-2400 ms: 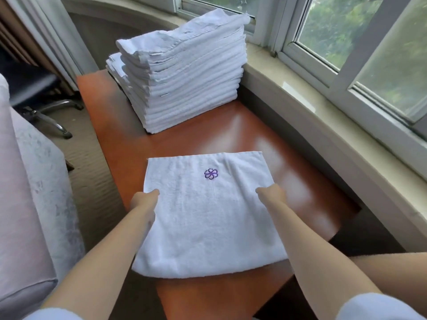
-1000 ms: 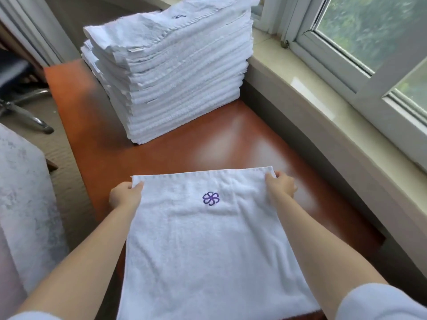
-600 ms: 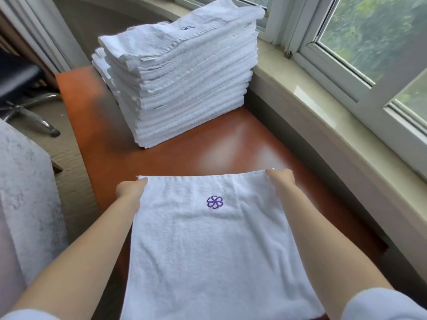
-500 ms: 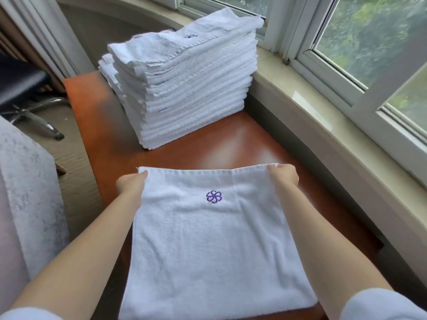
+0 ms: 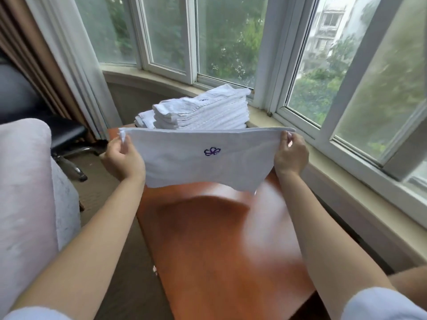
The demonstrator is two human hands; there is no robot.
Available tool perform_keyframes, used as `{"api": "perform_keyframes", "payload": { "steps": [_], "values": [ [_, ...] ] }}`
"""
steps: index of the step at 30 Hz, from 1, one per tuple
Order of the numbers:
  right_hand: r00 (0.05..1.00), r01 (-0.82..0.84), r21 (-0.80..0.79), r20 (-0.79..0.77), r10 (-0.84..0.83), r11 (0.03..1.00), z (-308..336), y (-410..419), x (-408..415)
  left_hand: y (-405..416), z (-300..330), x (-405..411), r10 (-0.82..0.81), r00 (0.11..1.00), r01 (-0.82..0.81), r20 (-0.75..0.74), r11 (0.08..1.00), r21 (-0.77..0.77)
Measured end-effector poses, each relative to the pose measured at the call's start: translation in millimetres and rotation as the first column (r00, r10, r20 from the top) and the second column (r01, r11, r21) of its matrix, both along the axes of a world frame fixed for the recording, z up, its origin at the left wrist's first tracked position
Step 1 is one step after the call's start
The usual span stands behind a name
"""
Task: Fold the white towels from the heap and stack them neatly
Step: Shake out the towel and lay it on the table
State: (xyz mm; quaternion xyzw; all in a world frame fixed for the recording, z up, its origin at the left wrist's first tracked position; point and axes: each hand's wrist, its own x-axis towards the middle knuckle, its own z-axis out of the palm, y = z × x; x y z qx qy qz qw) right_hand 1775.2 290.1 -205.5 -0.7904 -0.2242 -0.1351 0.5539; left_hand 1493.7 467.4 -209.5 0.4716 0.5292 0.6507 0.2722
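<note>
A folded white towel (image 5: 203, 161) is held up in the air above the brown table (image 5: 221, 239), its upper corners pinched by the left hand (image 5: 123, 158) and the right hand (image 5: 291, 155), in front of the stack of folded towels (image 5: 203, 112).

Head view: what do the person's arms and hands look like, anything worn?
Both forearms are bare. Pale, whitish short sleeve edges show at the bottom corners of the frame, one on each upper arm. The left hand and right hand are bare: no gloves, and no rings, watch or markings visible from this angle.
</note>
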Motion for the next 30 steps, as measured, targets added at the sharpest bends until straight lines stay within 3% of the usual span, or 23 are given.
{"api": "perform_keyframes", "payload": {
  "steps": [4,7,11,15,21,24,27,30],
  "values": [
    [0.997,0.031,0.066,-0.070,-0.026,0.997,-2.3,-22.8,-18.7,-28.0,-4.3,-11.9,0.060,0.997,-0.063,-0.039,0.994,-0.086],
    [0.982,0.100,0.130,-0.172,-0.077,0.986,-10.3,-32.7,-26.1,-36.8,-4.9,-13.3,0.057,0.998,-0.055,0.021,0.993,-0.104],
    [0.946,0.130,0.017,-0.303,-0.119,0.991,-26.9,-29.8,-21.7,-33.2,-23.6,-12.1,0.046,0.999,-0.046,-0.006,0.969,-0.243],
    [0.914,0.060,-0.120,-0.393,-0.103,0.991,-41.8,-6.1,-10.8,-12.2,-43.0,-0.8,-0.100,0.994,0.112,0.050,0.911,-0.397],
    [0.935,0.058,0.026,-0.352,-0.045,0.998,-4.7,34.2,8.6,29.8,-2.3,14.0,-0.200,0.939,0.259,0.280,0.947,-0.192],
    [0.938,0.120,0.097,-0.337,-0.080,0.988,8.4,29.3,6.4,24.0,4.9,7.0,-0.213,0.933,0.265,0.291,0.952,-0.152],
    [0.934,0.136,0.043,-0.340,-0.114,0.990,-7.8,8.8,-7.9,1.5,-18.0,-10.1,-0.210,0.939,0.263,0.272,0.948,-0.177],
    [0.917,0.164,-0.015,-0.367,-0.158,0.986,-45.4,-22.8,-24.8,-28.3,-57.5,-31.9,-0.231,0.967,0.252,0.107,0.931,-0.263]
  ]
}}
